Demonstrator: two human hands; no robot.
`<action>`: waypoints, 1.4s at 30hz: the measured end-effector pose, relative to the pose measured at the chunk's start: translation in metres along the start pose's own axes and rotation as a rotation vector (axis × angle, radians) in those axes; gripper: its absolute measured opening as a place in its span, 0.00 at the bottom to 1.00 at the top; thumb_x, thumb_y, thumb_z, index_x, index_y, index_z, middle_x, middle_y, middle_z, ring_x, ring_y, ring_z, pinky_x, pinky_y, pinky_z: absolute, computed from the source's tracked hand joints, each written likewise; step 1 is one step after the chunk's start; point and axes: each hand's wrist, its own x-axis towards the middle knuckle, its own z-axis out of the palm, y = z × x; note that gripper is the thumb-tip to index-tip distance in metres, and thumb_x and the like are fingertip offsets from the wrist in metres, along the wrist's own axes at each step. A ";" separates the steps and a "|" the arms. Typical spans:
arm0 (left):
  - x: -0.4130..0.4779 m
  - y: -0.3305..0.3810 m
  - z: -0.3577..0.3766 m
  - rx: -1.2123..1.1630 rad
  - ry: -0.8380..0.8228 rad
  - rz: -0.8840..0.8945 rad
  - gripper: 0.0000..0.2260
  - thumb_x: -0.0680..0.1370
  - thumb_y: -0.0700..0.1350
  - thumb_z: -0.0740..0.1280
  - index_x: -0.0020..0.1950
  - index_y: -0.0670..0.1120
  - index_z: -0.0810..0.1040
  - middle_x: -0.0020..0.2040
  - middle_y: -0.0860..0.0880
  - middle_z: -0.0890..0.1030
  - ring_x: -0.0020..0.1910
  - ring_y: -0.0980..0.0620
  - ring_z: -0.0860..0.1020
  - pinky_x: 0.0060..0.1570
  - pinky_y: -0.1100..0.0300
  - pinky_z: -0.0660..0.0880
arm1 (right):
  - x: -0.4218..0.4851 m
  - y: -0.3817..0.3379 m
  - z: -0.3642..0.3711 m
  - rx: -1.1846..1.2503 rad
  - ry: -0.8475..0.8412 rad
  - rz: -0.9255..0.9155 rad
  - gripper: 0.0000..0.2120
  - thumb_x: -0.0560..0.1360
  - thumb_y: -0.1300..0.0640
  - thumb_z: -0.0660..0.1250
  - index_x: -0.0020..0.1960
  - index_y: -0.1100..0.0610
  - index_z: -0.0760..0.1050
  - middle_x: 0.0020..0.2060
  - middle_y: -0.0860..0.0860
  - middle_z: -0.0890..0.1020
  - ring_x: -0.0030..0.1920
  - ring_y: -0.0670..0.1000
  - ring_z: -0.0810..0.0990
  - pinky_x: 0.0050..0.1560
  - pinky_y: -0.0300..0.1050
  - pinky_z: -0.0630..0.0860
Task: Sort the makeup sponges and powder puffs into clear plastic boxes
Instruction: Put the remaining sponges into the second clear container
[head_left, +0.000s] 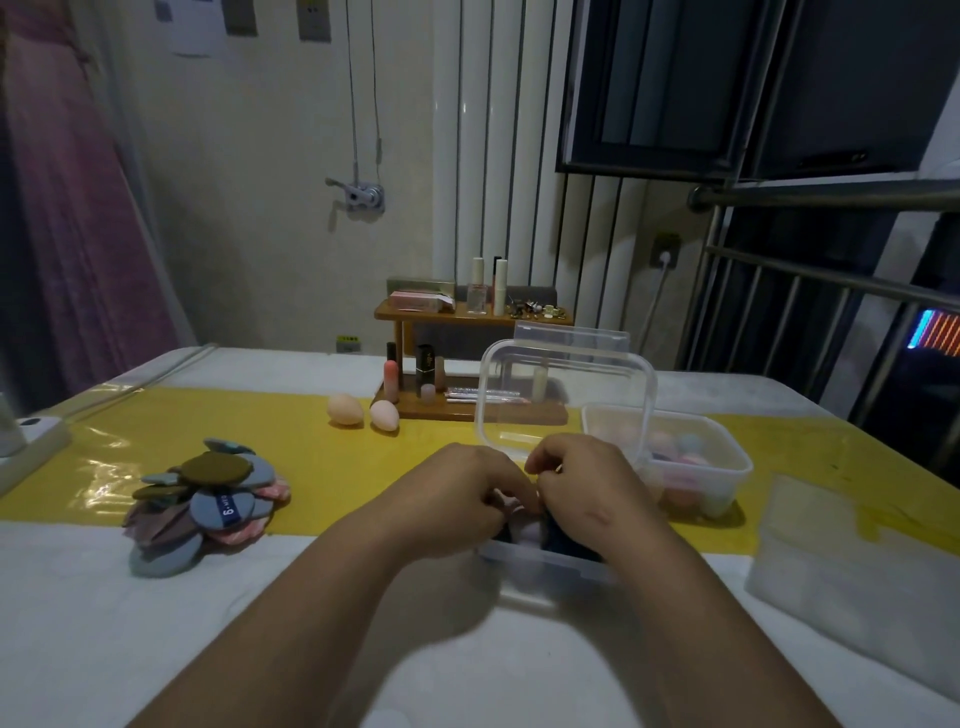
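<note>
Clear plastic box (540, 569) mostly hidden under curled left hand (462, 499) and right hand (582, 483); grips unclear.

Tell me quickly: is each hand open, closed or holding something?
Left hand: fingers curled inside the clear box, hold cannot be told.
Right hand: likewise curled, cannot be told.

Left forearm (311, 597), right forearm (691, 613) bare to frame edge; left grip (467, 488), right grip (576, 478) bare; small curved mark on right wrist.
</note>
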 end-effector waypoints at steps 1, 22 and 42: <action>0.000 -0.003 -0.001 -0.047 0.032 -0.009 0.17 0.73 0.34 0.68 0.49 0.56 0.86 0.51 0.58 0.84 0.51 0.60 0.79 0.52 0.58 0.78 | 0.000 0.000 0.001 -0.009 -0.008 0.001 0.10 0.76 0.59 0.64 0.47 0.45 0.79 0.46 0.46 0.81 0.47 0.49 0.79 0.52 0.52 0.80; 0.056 -0.120 -0.001 0.273 0.286 -0.880 0.25 0.78 0.56 0.62 0.74 0.65 0.59 0.64 0.43 0.74 0.62 0.41 0.71 0.59 0.45 0.67 | 0.004 0.004 0.010 -0.134 0.001 -0.083 0.15 0.77 0.60 0.65 0.60 0.44 0.75 0.57 0.47 0.77 0.56 0.52 0.72 0.60 0.51 0.75; -0.003 -0.021 -0.007 -0.514 0.535 -0.179 0.09 0.78 0.40 0.69 0.44 0.49 0.71 0.45 0.55 0.77 0.43 0.60 0.77 0.41 0.66 0.73 | 0.007 0.015 0.010 0.312 0.014 -0.320 0.15 0.75 0.41 0.68 0.61 0.36 0.71 0.50 0.35 0.79 0.52 0.40 0.76 0.52 0.48 0.78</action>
